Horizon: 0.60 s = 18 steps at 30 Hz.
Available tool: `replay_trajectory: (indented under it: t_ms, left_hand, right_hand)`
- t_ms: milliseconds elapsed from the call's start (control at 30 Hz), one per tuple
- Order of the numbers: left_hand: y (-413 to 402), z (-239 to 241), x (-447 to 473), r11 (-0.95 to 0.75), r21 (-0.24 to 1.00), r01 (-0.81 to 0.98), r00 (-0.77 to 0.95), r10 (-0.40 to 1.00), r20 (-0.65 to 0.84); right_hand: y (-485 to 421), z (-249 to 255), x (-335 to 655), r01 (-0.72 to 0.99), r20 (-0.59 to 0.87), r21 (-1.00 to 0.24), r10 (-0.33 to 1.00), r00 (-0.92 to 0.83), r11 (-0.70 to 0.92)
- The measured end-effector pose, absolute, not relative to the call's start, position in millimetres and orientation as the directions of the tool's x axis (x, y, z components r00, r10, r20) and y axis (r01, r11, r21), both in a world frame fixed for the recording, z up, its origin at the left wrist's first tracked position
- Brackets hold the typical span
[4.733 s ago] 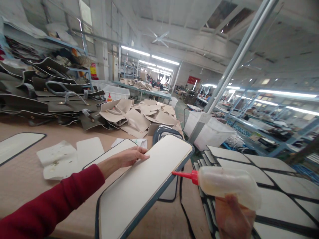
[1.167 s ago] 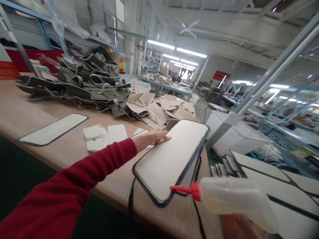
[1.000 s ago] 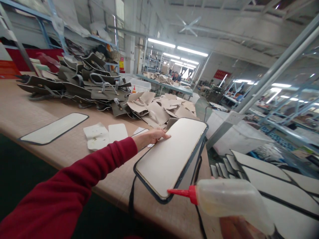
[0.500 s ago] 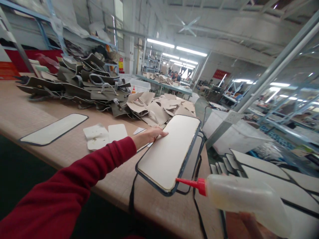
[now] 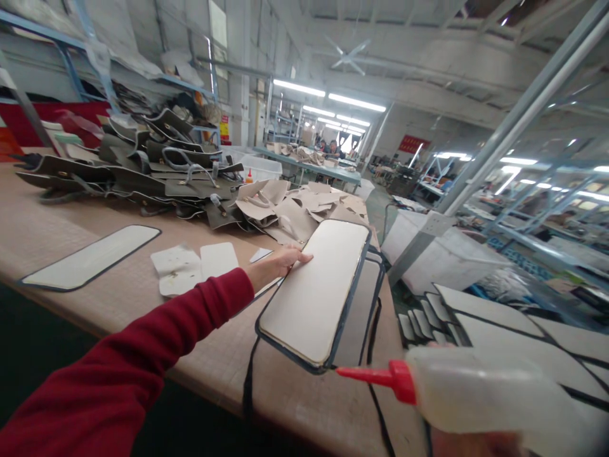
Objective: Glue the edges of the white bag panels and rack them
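My left hand (image 5: 281, 261), in a red sleeve, holds the left edge of a cream panel with dark piping (image 5: 316, 292), fingers lying on its top; the panel rests tilted over a grey panel (image 5: 365, 304) on the table (image 5: 57, 225). My right hand (image 5: 471, 443) is mostly out of frame at the bottom right and carries a translucent squeeze bottle (image 5: 490, 397). The bottle's red nozzle (image 5: 375, 376) points left, just off the panel's near right corner.
Another cream panel (image 5: 90, 257) and pale scraps (image 5: 193, 268) lie to the left. Heaps of dark and beige bag pieces (image 5: 190, 181) fill the table's far side. More cream panels (image 5: 499, 324) are stacked at the right beside a white bin (image 5: 442, 254) and metal racks.
The panel has swung so its near end comes toward me and lies flatter. The bottle has drifted right and down, its nozzle leaving the panel's edge.
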<state>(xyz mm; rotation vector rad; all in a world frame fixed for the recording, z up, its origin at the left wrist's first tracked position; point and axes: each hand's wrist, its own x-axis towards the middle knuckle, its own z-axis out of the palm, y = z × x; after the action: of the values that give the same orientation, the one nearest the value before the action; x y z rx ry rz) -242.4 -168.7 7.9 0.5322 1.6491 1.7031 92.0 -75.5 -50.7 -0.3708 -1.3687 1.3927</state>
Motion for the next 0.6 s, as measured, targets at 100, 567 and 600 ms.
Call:
replay_trajectory:
  t_ms: [100,567,600]
  left_hand:
    - [-172.0,9.4,-237.6,0.053,0.986,-0.157,-0.627,0.766,-0.141]
    - [-194.8,8.6,-215.1,-0.022,0.986,-0.165,-0.270,0.963,-0.023]
    - [-194.8,8.9,-213.9,-0.021,0.986,-0.166,-0.260,0.965,-0.024]
  right_hand:
    - [-72.5,-15.7,77.4,-0.602,0.442,-0.754,0.881,-0.169,0.263]
    - [-20.0,44.2,66.7,-0.701,0.631,-0.539,0.775,0.031,0.467]
    - [-18.5,44.0,66.5,-0.699,0.629,-0.542,0.777,0.031,0.467]
